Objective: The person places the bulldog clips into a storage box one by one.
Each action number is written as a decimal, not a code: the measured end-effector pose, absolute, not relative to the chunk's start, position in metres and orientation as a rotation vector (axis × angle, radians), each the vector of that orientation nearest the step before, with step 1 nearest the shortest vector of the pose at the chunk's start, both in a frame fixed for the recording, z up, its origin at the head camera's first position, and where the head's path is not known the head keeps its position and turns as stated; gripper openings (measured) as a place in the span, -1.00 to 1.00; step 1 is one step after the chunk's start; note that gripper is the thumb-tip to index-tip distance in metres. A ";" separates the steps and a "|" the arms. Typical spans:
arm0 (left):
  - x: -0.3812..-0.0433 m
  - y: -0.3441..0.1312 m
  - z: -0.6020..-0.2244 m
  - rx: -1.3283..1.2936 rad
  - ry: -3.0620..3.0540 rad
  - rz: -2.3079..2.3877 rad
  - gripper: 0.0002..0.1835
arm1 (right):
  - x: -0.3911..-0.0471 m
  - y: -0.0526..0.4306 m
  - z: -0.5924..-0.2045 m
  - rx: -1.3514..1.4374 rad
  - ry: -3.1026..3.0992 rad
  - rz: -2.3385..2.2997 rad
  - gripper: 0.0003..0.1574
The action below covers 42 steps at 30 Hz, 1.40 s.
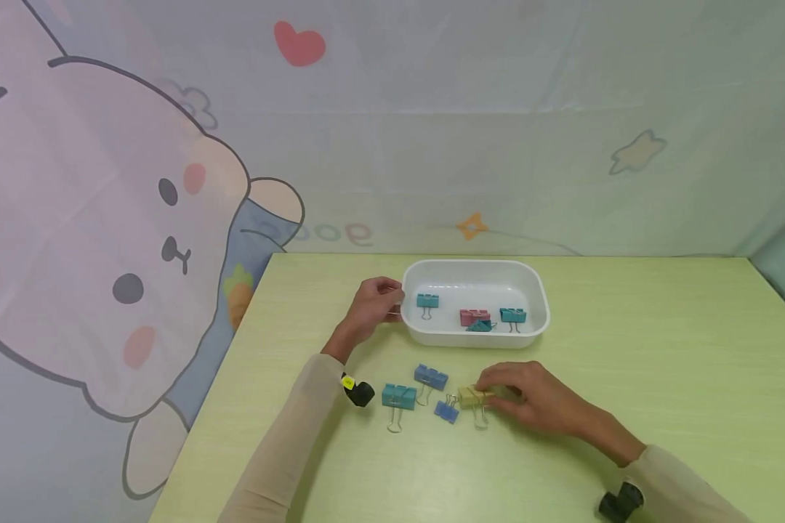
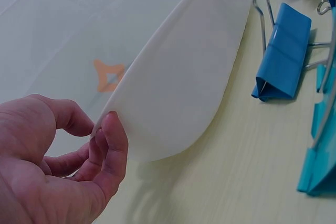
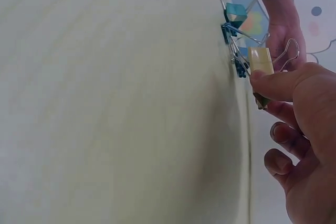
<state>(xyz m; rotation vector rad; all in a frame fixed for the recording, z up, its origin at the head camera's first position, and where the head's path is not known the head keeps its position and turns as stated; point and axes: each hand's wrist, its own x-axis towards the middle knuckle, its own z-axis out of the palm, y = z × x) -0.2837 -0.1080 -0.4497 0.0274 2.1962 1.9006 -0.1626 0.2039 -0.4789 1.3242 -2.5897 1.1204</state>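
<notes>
My left hand (image 1: 373, 306) pinches the rim of a white plastic basin (image 2: 173, 77) at its left end, fingertips and thumb on the edge. With thumb and fingers, my right hand (image 1: 533, 396) pinches a yellow binder clip (image 3: 261, 60); the head view shows it close to the tabletop, but I cannot tell if it touches. Left of it lie a small blue binder clip (image 1: 447, 412), a larger blue binder clip (image 2: 284, 51) and a teal binder clip (image 1: 399, 396). Inside the basin are a pink binder clip (image 1: 474, 317) and several teal ones, one (image 1: 428, 301) toward the left.
The pale yellow-green table (image 1: 661, 349) runs back to a printed cloth (image 1: 464, 145) with cartoon figures hanging behind it. Dark wrist cameras sit on the left sleeve (image 1: 301, 428) and right sleeve (image 1: 677, 483).
</notes>
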 end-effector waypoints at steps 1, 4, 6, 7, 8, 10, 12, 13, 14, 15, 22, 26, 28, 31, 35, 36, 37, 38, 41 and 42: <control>-0.284 -0.108 -0.450 0.029 2.195 1.902 -0.66 | -0.164 0.204 -0.477 1.329 -2.583 1.118 -0.66; -0.283 -0.108 -0.449 0.029 2.190 1.907 -0.65 | -0.168 0.203 -0.470 1.343 -2.560 1.104 -0.67; -0.283 -0.108 -0.449 0.029 2.186 1.910 -0.65 | -0.171 0.202 -0.464 1.352 -2.546 1.093 -0.68; -0.283 -0.108 -0.449 0.029 2.186 1.911 -0.65 | -0.172 0.202 -0.461 1.355 -2.537 1.087 -0.69; -0.283 -0.108 -0.449 0.027 2.184 1.912 -0.65 | -0.173 0.201 -0.458 1.360 -2.526 1.082 -0.69; -0.282 -0.108 -0.449 0.027 2.182 1.912 -0.65 | -0.176 0.200 -0.452 1.368 -2.506 1.072 -0.69; -0.282 -0.108 -0.449 0.026 2.181 1.911 -0.66 | -0.179 0.198 -0.446 1.374 -2.488 1.067 -0.68; -0.283 -0.108 -0.449 0.027 2.181 1.911 -0.66 | -0.180 0.198 -0.443 1.376 -2.478 1.066 -0.67; -0.283 -0.108 -0.449 0.026 2.180 1.911 -0.66 | -0.182 0.197 -0.440 1.380 -2.470 1.060 -0.66; -0.283 -0.108 -0.449 0.028 2.179 1.911 -0.66 | -0.183 0.197 -0.437 1.384 -2.459 1.054 -0.64; -0.283 -0.108 -0.450 0.034 2.173 1.915 -0.65 | -0.198 0.196 -0.420 1.369 -2.417 1.052 -0.61; -0.283 -0.109 -0.449 0.034 2.187 1.912 -0.66 | -0.209 0.193 -0.404 1.318 -2.425 1.071 -0.59; -0.283 -0.108 -0.450 0.036 2.190 1.913 -0.66 | -0.215 0.192 -0.396 1.302 -2.416 1.072 -0.58; -0.283 -0.108 -0.450 0.036 2.190 1.912 -0.66 | -0.224 0.190 -0.385 1.284 -2.398 1.052 -0.60; -0.282 -0.107 -0.449 0.032 2.189 1.908 -0.65 | -0.236 0.186 -0.373 1.251 -2.397 1.033 -0.64; -0.282 -0.107 -0.449 0.032 2.188 1.907 -0.65 | -0.238 0.186 -0.371 1.241 -2.401 1.029 -0.65; -0.282 -0.107 -0.449 0.032 2.187 1.905 -0.65 | -0.241 0.185 -0.369 1.234 -2.406 1.026 -0.66; -0.282 -0.107 -0.449 0.033 2.186 1.906 -0.65 | -0.243 0.184 -0.367 1.226 -2.412 1.020 -0.68; -0.282 -0.108 -0.448 0.032 2.182 1.912 -0.66 | -0.250 0.182 -0.364 1.195 -2.430 1.021 -0.71; -0.283 -0.108 -0.448 0.032 2.183 1.913 -0.65 | -0.252 0.181 -0.363 1.185 -2.437 1.024 -0.72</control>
